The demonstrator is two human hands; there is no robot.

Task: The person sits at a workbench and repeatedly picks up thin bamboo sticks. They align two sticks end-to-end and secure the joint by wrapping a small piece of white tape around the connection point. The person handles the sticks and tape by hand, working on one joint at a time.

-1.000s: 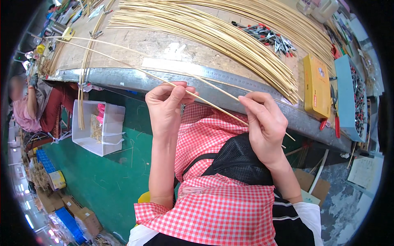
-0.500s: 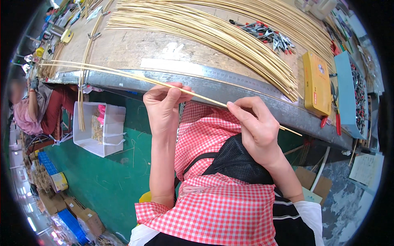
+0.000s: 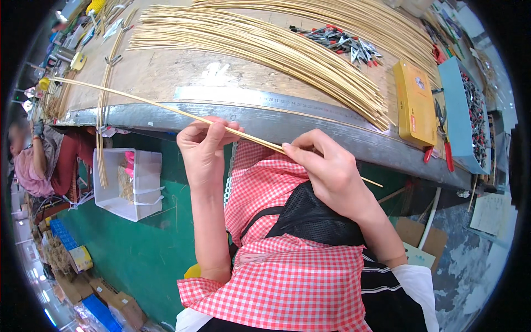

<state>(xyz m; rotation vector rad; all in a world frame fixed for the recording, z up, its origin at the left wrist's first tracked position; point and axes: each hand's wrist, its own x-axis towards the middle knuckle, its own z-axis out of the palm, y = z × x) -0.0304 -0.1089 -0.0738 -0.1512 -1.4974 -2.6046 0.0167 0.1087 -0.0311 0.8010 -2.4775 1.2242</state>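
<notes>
Thin pale bamboo strips (image 3: 141,100) run slantwise across in front of me, lying close together. Their far end reaches over the table at the left. My left hand (image 3: 203,148) pinches them between thumb and fingers near the table's front edge. Farther along, my right hand (image 3: 332,172) is closed on the same strips with thumb and forefinger, and a short end sticks out beyond it. Both hands are just off the front edge, above my red-checked apron (image 3: 293,282). How many strips are held is hard to make out.
On the table lie a steel ruler (image 3: 276,100), a large spread of bamboo strips (image 3: 249,41), spring clamps (image 3: 345,43), a yellow tin (image 3: 416,110), a red-handled tool (image 3: 449,157) and a blue box (image 3: 459,127). Clipped strips (image 3: 101,160) overhang a white bin (image 3: 113,206). Another person (image 3: 38,163) sits left.
The held strips' left ends, spread apart before, now lie together. Less of the strips sticks out past my right hand. The whole view has shifted slightly.
</notes>
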